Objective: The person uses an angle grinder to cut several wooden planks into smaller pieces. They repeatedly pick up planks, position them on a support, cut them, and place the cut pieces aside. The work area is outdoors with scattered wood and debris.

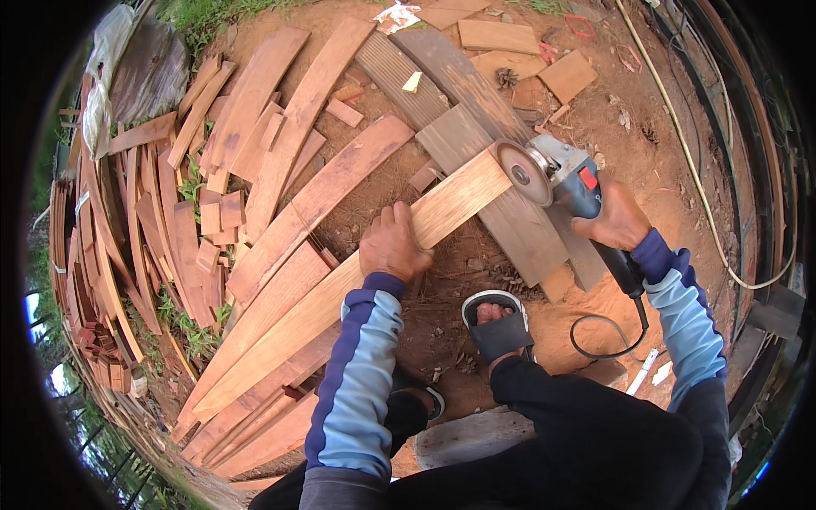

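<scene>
My right hand [619, 214] is wrapped round the body of a blue and grey angle grinder [581, 189] with a red switch. Its round disc [522, 172] stands at the far right end of a long pale wooden plank [450, 202]; whether it touches the wood I cannot tell. Partway along this plank, my left hand [393, 243] grips it, fingers curled over the far edge. The plank slants from the lower left up to the grinder, its far end above grey weathered boards [520, 229]. A black cord [639, 311] runs from the grinder's rear.
Reddish planks [327, 208] lie across the ground at left, with stacked strips [127, 229] and short offcuts [223, 214] beyond. A pale hose [680, 136] curves along the right. My sandalled foot [495, 323] is below the boards, near a stone block [473, 437].
</scene>
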{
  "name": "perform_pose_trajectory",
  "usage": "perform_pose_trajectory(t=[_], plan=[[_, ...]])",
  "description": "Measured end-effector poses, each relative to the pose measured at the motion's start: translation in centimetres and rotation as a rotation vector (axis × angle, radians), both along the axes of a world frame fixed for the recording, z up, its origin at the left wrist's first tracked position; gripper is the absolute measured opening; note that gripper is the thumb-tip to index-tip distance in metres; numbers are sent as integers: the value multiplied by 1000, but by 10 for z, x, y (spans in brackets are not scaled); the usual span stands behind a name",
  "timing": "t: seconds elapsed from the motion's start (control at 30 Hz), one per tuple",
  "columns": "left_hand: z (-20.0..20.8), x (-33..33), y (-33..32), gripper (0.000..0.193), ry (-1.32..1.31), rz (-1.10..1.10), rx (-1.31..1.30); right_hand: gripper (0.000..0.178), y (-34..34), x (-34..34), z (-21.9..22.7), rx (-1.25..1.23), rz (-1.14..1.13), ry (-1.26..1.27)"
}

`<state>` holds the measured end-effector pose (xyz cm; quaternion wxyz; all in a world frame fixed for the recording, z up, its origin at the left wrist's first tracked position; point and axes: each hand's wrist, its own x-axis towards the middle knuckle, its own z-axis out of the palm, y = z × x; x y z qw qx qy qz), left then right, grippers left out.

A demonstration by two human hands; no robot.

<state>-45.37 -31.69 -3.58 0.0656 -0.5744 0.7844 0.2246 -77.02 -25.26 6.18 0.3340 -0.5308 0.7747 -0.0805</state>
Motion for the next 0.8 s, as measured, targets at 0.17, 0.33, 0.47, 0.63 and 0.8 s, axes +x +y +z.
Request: perform_pose_trajectory(t=[0.17,0.33,0.47,0.63,0.8], plan=[[2,-3,-1,60,-11,-4,1,60,3,-5,-4,50,6,44],[-2,0,0,61,-4,-11,-35,58,1,-2,-1,35,24,48],[-4,1,0,61,0,-22,-50,62,-2,0,1,44,21,64],[3,-1,-1,56,9,-6,11,59,-2,1,2,27,14,27],[0,-1,0,58,0,-13,-8,55,-6,4,6,-19,17,-3]])
